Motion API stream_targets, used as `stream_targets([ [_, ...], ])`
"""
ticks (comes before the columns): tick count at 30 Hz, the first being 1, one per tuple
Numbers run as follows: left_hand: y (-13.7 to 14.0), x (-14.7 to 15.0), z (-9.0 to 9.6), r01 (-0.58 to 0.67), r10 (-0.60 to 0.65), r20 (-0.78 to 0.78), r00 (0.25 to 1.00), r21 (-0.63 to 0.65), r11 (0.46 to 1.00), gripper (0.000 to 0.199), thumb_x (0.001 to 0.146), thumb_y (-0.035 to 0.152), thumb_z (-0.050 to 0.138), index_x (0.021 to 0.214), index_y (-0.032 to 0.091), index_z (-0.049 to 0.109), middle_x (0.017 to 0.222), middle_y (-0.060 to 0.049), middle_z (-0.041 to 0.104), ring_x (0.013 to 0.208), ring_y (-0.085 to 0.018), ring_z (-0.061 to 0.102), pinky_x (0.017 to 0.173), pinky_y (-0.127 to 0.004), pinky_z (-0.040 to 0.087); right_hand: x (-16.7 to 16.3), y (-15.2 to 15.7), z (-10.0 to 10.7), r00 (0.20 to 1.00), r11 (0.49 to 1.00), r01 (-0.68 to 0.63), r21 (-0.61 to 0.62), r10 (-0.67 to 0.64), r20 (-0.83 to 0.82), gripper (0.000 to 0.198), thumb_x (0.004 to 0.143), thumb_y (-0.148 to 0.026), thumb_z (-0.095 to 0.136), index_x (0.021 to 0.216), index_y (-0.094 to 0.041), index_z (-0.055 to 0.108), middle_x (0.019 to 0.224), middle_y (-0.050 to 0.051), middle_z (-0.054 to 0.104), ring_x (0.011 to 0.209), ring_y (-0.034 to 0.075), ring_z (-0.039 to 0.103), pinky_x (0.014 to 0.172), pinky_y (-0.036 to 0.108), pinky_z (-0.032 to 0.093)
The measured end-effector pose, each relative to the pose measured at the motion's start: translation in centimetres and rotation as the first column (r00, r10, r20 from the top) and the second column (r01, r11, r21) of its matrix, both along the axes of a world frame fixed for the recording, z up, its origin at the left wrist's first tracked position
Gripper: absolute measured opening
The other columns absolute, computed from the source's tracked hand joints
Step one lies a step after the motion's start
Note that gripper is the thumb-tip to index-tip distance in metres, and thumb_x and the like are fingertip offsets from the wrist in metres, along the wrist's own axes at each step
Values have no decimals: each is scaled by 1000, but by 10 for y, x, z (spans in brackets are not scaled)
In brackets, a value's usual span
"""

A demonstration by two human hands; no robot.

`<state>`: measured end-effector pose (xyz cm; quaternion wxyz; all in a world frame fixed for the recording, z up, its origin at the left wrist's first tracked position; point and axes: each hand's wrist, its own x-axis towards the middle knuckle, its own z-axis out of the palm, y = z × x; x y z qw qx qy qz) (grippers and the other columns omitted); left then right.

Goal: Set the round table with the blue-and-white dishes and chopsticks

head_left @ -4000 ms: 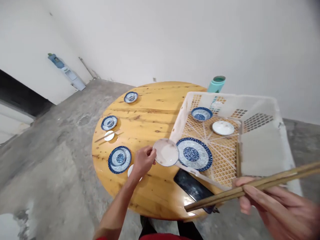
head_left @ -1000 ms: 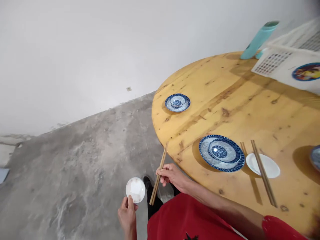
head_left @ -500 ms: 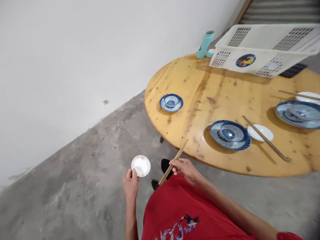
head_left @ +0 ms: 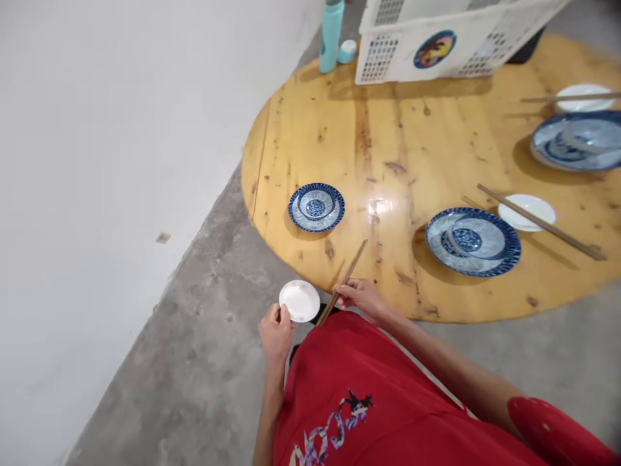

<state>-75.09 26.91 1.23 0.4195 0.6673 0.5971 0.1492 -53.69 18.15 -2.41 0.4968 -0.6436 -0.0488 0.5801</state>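
My left hand pinches the rim of a small white dish, held just off the edge of the wooden table. A pair of chopsticks is gripped in my right hand, slanting up over the table's near edge. Closest to both hands on the tabletop is a blue-and-white plate with a matching bowl on it. To the right lies a larger-looking blue-and-white plate, also with a bowl on top.
Beside the right-hand plate, chopsticks rest across a white dish. A further plate with a bowl stands at far right, near another white dish. A white basket, turquoise bottle and its cap stand at the back.
The view has shifted closer to the table. Both hands, still holding the dish and chopsticks, have come nearer the table edge, and the chopstick tips now reach over the tabletop.
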Motion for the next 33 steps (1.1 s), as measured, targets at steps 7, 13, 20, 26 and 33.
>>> stream_targets([
  [7,67,102,-23,407,-404,49,913,-142,902,34,93,33,48,60,23,45,51,2,57,52,-14,59,60,-25,37,59,17,-3,920,962,-64,-265,160,357,26,85,-17,58,59,-18,58,54,5,66,49,13,60,50,21,45],
  [13,74,165,-55,525,-510,129,850,-272,807,29,94,31,52,66,22,49,56,-1,65,61,-17,65,64,-25,42,66,-11,5,886,925,19,-380,160,434,26,84,-14,55,58,-19,55,52,4,65,49,15,60,48,21,42],
  [20,83,210,-72,530,-500,185,846,-391,753,21,93,30,53,74,21,55,68,-7,73,66,-19,71,65,-27,51,20,-32,24,917,898,309,-313,-194,349,23,83,-25,60,61,-19,57,53,4,64,48,16,59,49,23,48],
  [26,82,229,-82,508,-431,270,861,-468,723,16,92,28,53,80,19,57,74,-9,76,62,-17,71,60,-25,54,15,-18,23,891,877,419,-237,-347,292,21,78,-35,67,67,-19,61,56,4,65,51,16,60,51,24,50],
  [33,78,239,-77,424,-306,306,901,-477,770,18,91,29,55,76,19,55,69,-8,74,69,-19,75,58,-23,53,58,6,24,926,929,217,-299,-98,365,24,86,-22,55,62,-20,56,57,4,66,53,16,61,55,24,46],
])
